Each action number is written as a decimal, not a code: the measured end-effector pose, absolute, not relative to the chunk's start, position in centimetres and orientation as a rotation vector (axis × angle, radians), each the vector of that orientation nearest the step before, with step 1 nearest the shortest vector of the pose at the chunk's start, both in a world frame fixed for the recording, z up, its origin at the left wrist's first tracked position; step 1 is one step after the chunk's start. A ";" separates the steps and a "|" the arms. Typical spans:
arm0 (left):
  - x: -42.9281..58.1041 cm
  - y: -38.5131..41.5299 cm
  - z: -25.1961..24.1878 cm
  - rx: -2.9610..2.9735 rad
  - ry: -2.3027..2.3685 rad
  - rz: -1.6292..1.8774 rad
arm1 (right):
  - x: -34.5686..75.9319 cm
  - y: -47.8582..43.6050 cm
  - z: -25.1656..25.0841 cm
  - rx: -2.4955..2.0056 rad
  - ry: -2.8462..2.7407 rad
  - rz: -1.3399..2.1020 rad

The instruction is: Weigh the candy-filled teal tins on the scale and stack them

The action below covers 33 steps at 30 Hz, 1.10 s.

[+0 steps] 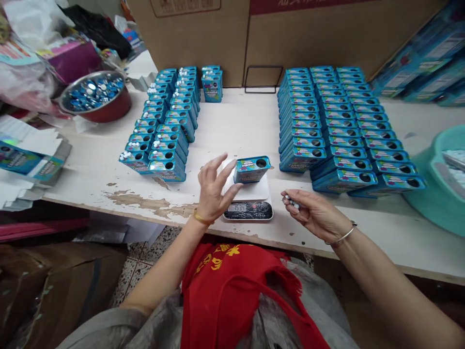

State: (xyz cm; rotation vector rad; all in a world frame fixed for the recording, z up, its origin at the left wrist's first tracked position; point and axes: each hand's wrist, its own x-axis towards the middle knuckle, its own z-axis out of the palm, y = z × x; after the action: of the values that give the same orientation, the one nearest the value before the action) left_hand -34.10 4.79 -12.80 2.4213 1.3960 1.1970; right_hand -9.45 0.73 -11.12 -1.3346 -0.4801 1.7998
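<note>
A small blue candy tin [250, 173] with a round hole in its top stands on a digital scale [248, 211], whose lit display shows digits. Just left of the tin is my left hand [216, 189], its fingers spread and holding nothing; whether a fingertip touches the tin I cannot tell. My right hand [308, 211], to the right of the scale, is closed around several small white candies [292, 202] that show between thumb and fingers.
Rows of blue tins [337, 131] stand at right. More tins [163, 121] at left have white candies on top. A metal bowl [119, 99] of blue pieces sits at far left, a turquoise basin [425, 189] at far right. Cardboard [203, 43] closes off the back.
</note>
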 end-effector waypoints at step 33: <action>-40.1 3.2 -19.6 1.765 1.646 1.180 | -9.1 -0.5 -12.3 -1.391 -0.495 1.784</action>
State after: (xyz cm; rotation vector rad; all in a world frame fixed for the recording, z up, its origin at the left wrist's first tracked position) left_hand -40.06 3.22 -19.58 1.7653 1.6464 1.1802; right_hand -9.13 -0.54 -12.29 -1.3908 -0.4949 1.7840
